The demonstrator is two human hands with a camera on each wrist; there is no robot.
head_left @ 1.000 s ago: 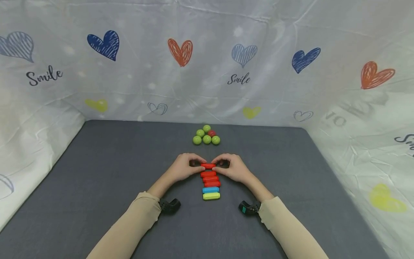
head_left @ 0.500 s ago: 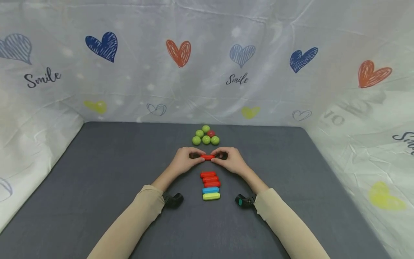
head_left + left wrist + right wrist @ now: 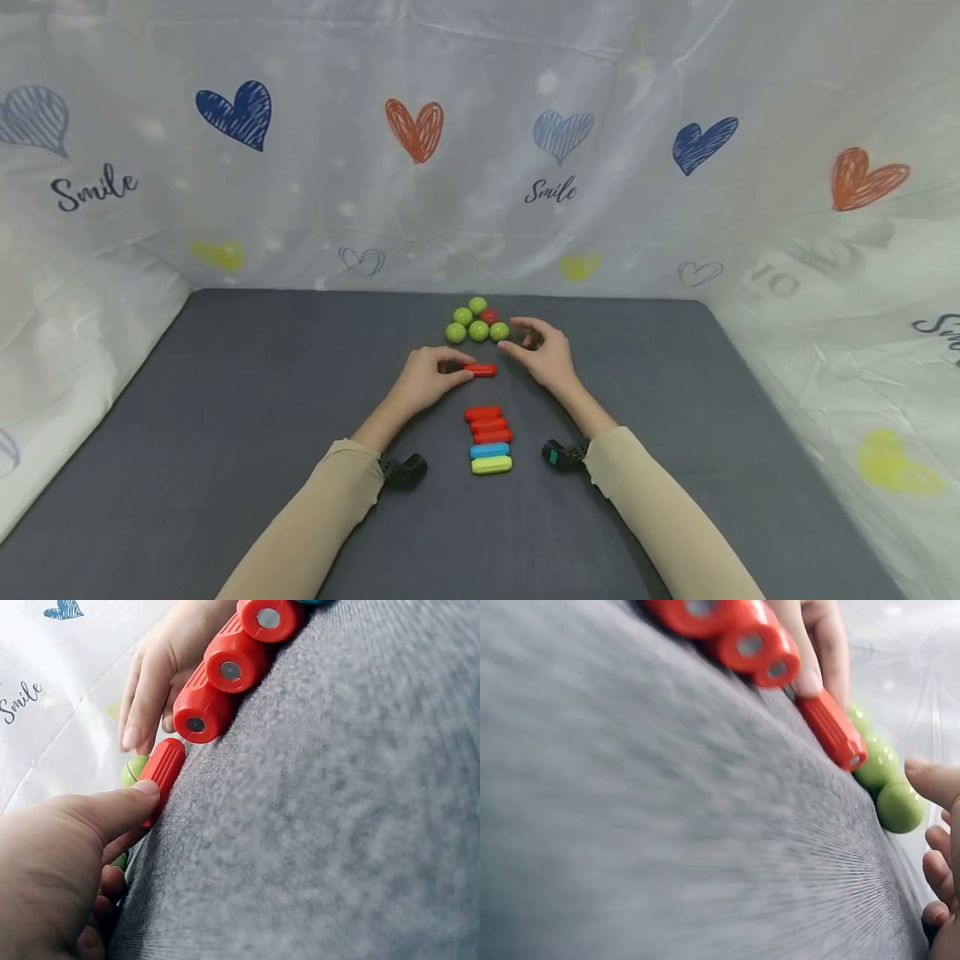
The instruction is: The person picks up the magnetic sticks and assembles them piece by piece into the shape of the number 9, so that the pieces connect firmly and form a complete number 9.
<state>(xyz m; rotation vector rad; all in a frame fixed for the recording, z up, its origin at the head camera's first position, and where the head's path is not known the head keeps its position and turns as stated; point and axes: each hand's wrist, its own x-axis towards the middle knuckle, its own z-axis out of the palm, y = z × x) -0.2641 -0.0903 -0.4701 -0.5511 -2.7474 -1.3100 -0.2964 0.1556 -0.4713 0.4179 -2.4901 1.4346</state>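
My left hand (image 3: 422, 381) pinches one end of a red magnetic rod (image 3: 482, 370) between thumb and fingers, close over the grey tabletop. The rod's other end is free, and a metal disc shows in it in the right wrist view. My right hand (image 3: 547, 354) holds nothing; its thumb and fingers are spread apart beside the nearest-right green ball (image 3: 499, 332). Nearer to me lies a column of rods side by side: several red rods (image 3: 489, 425), a blue rod (image 3: 490, 451) and a yellow-green rod (image 3: 492, 466).
Behind the held rod, several green balls (image 3: 462, 317) and one red ball (image 3: 489, 317) sit in a triangle near the table's far edge. The grey table (image 3: 262, 417) backs onto a white curtain (image 3: 480, 200) printed with hearts. Black bands are on both wrists.
Both hands carried the red rod forward from the column toward the balls. The right hand then let go and moved further forward and right, while the left kept its pinch.
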